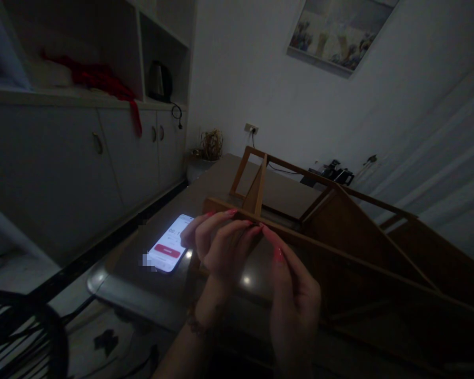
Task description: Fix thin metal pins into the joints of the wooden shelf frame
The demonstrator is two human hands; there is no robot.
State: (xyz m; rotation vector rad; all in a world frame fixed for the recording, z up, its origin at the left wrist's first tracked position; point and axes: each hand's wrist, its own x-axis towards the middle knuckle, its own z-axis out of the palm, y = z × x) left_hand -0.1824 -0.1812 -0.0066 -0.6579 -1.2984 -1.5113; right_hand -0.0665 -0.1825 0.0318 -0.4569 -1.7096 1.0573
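Observation:
A wooden frame with thin slats and a triangular upright lies across a dark glossy table. My left hand has its fingers curled and pinched on the near slat of the frame, close to its left end. My right hand reaches up from below, its fingertips pressed on the same slat just to the right. Both hands have red nails. The room is dim, so the exact grip is hard to make out.
A lit phone lies on the table left of my hands. White cupboards line the left wall, with a kettle and red cloth on the shelf. A dark chair back sits at the lower left. A curtain hangs at right.

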